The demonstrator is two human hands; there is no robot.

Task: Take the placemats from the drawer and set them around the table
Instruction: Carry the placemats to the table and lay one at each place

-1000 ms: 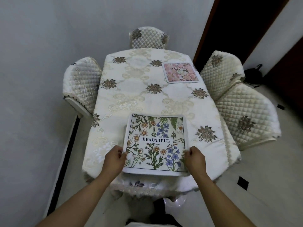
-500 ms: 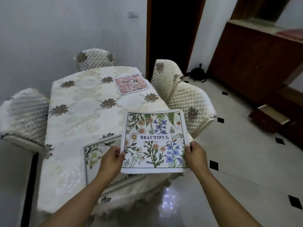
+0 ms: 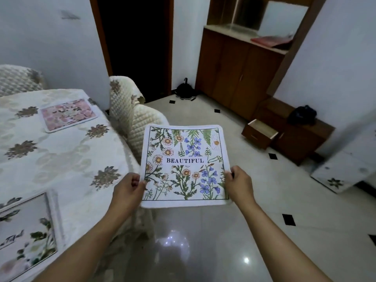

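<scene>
Held placemat: white, black-framed, with orange daisies, blue flowers, green foliage and the word BEAUTIFUL. Far placemat: pink floral. Near-left placemat: white with dark green leaves. Tablecloth: cream with brown flower motifs. Chair covers: cream, quilted. Floor: pale tiles with black diamonds. Cabinet: brown wood.

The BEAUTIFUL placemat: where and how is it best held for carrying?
By its two side edges near the lower corners, one hand from each side, as the left hand and right hand do; the BEAUTIFUL placemat is thin, flat and wide.
</scene>
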